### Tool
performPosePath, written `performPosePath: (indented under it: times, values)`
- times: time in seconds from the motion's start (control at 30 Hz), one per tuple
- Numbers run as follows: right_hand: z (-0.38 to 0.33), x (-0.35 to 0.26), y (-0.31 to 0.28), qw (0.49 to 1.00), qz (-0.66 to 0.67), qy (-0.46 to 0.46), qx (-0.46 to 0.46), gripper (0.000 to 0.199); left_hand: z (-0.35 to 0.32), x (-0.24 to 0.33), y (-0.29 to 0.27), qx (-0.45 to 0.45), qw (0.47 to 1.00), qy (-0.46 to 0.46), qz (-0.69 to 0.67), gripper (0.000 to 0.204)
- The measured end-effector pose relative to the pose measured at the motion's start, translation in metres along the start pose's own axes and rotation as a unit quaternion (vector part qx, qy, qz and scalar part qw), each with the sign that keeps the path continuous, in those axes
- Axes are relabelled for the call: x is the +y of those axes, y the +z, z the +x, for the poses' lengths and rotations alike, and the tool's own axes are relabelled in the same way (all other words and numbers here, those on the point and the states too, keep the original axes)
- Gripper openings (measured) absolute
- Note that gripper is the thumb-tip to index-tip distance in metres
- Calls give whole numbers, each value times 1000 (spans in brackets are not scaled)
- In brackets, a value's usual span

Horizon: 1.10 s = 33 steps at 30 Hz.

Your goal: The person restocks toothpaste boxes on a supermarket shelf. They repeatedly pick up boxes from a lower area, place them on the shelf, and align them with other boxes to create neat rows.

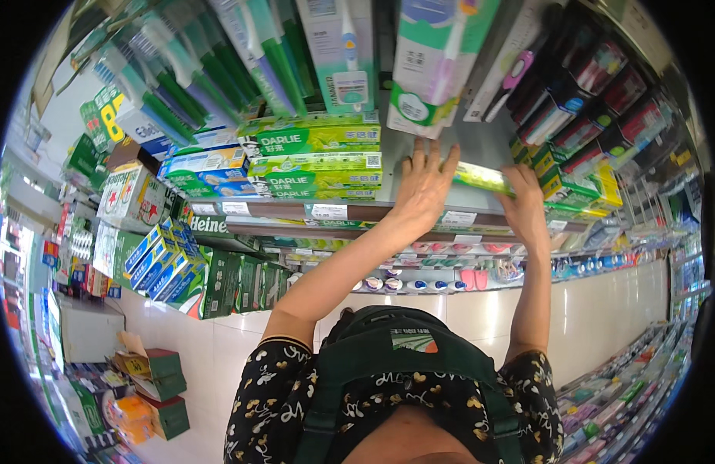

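Observation:
My right hand [522,199] grips the right end of a slim green toothpaste box [481,177], its fingers curled round it. The box lies slantwise over a grey shelf [398,147]. Just left of it, my left hand [427,185] rests with its fingers stretched forward on the shelf; their tips reach the foot of a hanging toothbrush pack [433,73]. Nothing shows in that hand. Farther left, green toothpaste boxes [315,141] lie stacked, with long sides facing me. More green and yellow boxes [578,189] stand to the right of my right hand.
Toothbrush packs [348,58] hang low above the shelf. Dark packs [597,85] crowd the right side. Price tags [459,219] line the shelf's front edge, with lower shelves of bottles beneath. Beer cartons [238,282] topped by blue-and-green boxes stand left. Open cartons [153,371] sit on the floor.

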State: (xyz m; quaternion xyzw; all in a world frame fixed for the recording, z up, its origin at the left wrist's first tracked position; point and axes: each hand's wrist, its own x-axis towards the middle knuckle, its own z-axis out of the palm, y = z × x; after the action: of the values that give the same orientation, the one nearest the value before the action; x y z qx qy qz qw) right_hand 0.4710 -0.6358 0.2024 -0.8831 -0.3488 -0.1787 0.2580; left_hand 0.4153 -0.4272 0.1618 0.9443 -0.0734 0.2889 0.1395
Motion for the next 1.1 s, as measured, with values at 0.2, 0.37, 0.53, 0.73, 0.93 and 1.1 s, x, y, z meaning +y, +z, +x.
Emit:
performPosePath:
  times: [0.2, 0.37, 0.53, 0.73, 0.93, 1.1]
  values:
    - [-49, -3, -33, 989, 112, 2, 95, 53, -36, 19, -48, 56, 985, 33, -159, 54]
    - [-52, -52, -5, 930, 348, -60, 101, 61, -94, -4, -113, 200, 965, 22, -168, 46]
    - [-21, -121, 40, 909, 384, -94, 132, 57, -108, -61, -161, 238, 970, 4, -52, 43]
    - [32, -157, 80, 933, 258, -141, 208, 52, -90, -123, -163, 262, 964, -32, -14, 34]
    - [20, -160, 117, 955, 243, -82, 152, 64, -107, -138, -128, 292, 945, -22, 146, 46]
    - [-5, -160, 129, 961, 266, -44, 66, 73, -118, -153, -101, 213, 959, 24, 184, 55]
